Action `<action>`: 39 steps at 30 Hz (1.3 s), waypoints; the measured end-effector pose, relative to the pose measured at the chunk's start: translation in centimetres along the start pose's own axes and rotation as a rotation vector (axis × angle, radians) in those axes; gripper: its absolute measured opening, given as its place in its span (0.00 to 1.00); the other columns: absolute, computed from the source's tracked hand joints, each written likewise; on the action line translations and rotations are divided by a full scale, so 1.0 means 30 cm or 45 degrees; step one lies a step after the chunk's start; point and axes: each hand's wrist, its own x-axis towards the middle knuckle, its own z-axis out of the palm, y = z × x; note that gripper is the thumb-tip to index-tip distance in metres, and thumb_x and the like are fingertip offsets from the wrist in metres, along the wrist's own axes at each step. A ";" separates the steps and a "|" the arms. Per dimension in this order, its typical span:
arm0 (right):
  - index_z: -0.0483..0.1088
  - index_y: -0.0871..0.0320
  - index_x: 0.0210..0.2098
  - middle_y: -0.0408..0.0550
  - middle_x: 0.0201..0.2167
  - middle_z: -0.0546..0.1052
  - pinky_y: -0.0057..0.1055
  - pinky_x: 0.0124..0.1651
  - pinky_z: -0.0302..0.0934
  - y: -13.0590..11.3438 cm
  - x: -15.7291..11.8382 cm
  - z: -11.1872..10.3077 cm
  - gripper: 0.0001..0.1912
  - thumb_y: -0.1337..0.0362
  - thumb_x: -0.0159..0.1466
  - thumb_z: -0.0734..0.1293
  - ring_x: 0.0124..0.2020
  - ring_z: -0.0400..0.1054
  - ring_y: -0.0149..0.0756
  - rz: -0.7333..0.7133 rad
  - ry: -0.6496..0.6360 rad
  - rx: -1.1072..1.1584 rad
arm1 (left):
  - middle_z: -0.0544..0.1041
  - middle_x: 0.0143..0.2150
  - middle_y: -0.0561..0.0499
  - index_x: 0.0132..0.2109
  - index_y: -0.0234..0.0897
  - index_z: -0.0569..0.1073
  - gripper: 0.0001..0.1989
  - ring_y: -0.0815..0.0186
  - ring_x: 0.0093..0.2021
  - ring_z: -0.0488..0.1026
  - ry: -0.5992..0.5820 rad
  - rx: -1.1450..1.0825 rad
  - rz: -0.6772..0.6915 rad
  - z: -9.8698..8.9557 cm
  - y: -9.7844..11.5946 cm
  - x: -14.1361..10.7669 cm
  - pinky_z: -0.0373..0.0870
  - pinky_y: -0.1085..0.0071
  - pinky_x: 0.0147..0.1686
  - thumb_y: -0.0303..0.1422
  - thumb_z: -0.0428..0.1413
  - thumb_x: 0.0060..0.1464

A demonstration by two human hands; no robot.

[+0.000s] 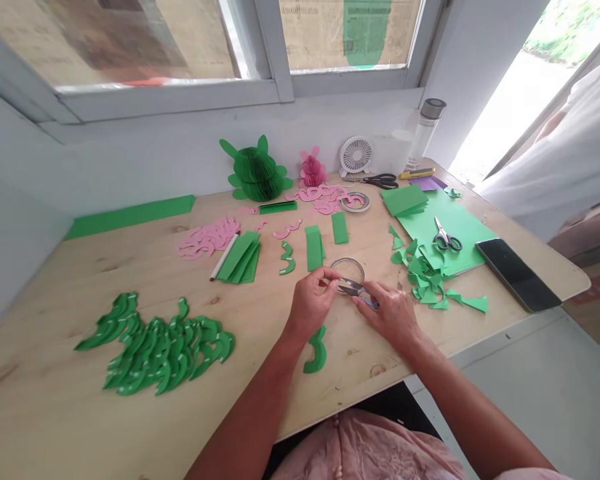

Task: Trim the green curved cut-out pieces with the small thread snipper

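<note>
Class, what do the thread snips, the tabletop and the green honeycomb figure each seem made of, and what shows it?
Thread snips: probably metal, judging by the grey blades' slight sheen.
Tabletop: pale wood or wood-look board, smooth-looking, with knots and grain.
Green honeycomb figure: seemingly matte paper, shown by thin fanned folds.

Bare tabletop [260, 320] passable between green cutouts [167, 357] and left hand [310, 303]. Beyond right hand [393, 312], rightward: paper scraps [425, 277], then phone [517, 275], obstruct.
</note>
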 end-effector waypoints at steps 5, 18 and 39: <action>0.72 0.55 0.34 0.45 0.26 0.74 0.28 0.27 0.49 0.004 0.000 0.004 0.14 0.52 0.62 0.60 0.26 0.67 0.33 0.059 0.025 -0.130 | 0.78 0.31 0.49 0.32 0.36 0.74 0.06 0.66 0.31 0.74 0.076 -0.171 -0.093 0.003 -0.029 0.013 0.69 0.70 0.35 0.32 0.54 0.48; 0.72 0.54 0.36 0.49 0.31 0.73 0.31 0.32 0.52 0.016 -0.001 0.016 0.11 0.55 0.61 0.63 0.35 0.66 0.40 0.141 0.048 -0.289 | 0.78 0.28 0.49 0.31 0.34 0.73 0.07 0.67 0.30 0.75 0.111 -0.596 -0.270 0.001 0.014 0.012 0.68 0.72 0.30 0.33 0.58 0.43; 0.73 0.57 0.36 0.49 0.31 0.75 0.31 0.35 0.61 -0.026 -0.007 -0.035 0.09 0.64 0.61 0.62 0.34 0.68 0.37 -0.021 0.138 0.509 | 0.76 0.24 0.52 0.28 0.34 0.74 0.05 0.71 0.26 0.71 0.137 -0.779 -0.509 -0.034 0.088 -0.185 0.63 0.75 0.29 0.30 0.60 0.40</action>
